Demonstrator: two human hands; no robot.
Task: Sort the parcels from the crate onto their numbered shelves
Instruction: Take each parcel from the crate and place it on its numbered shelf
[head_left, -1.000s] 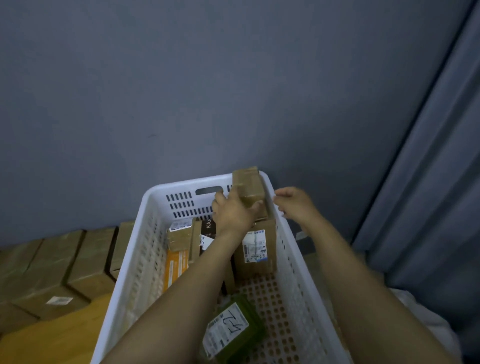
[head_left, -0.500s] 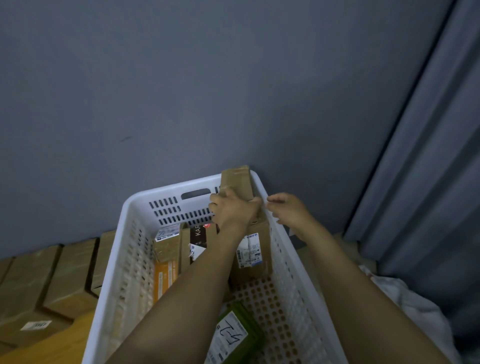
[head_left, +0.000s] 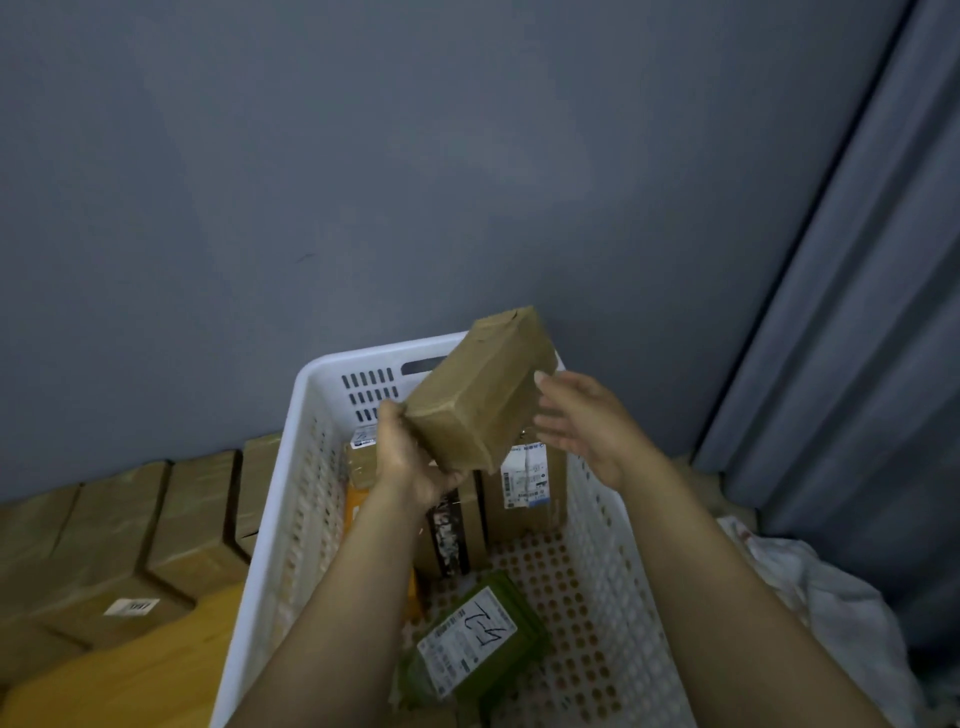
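Observation:
A white perforated crate (head_left: 291, 499) stands against the grey wall. My left hand (head_left: 408, 460) grips a plain brown parcel (head_left: 480, 389) by its near lower corner and holds it tilted above the crate's far end. My right hand (head_left: 584, 423) is beside the parcel's right side, fingers straight and spread, fingertips at its edge. Inside the crate, a tall brown parcel with a white label (head_left: 527, 480) stands at the far right, a dark patterned parcel (head_left: 447, 535) stands beside it, and a green parcel with a handwritten label (head_left: 470, 642) lies on the floor of the crate.
Brown cardboard boxes (head_left: 130, 540) lie stacked on the left of the crate, with an orange-yellow surface (head_left: 114, 670) in front of them. A grey curtain (head_left: 857, 312) hangs on the right, and crumpled white cloth (head_left: 821, 597) lies beneath it.
My left hand has lifted the brown parcel out of the crate's far corner and tilted it. My right hand has left the crate rim and opened beside the parcel.

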